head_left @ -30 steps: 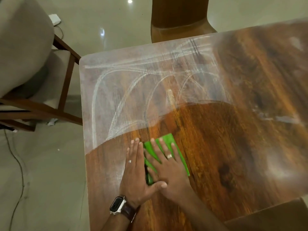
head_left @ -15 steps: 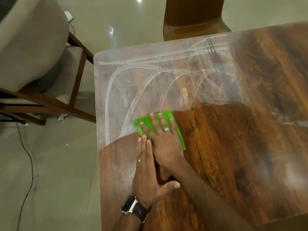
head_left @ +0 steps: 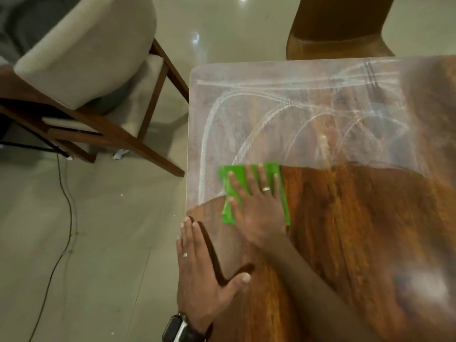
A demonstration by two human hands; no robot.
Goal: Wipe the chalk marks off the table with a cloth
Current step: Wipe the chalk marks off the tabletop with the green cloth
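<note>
A padded chair is being seen well left of the table, with a cable lying on the floor below it. At the table's left edge, the left hand is being laid flat with fingers straight and thumb spread, nothing being held; a watch is being worn on its wrist. Just right of it, the cloth is being pressed to the table under the right hand, fingers spread flat on top rather than curled round it. The cloth is being kept at the border between clean wood and the chalk marks, which are covering the table's far part. Risk is being judged as follows: with no real grip, the cloth could be slipping from under the palm or bunching; chalk dust could be getting smeared rather than lifted as the cloth is loading up; dust could be getting pushed off the left edge onto the floor.
</note>
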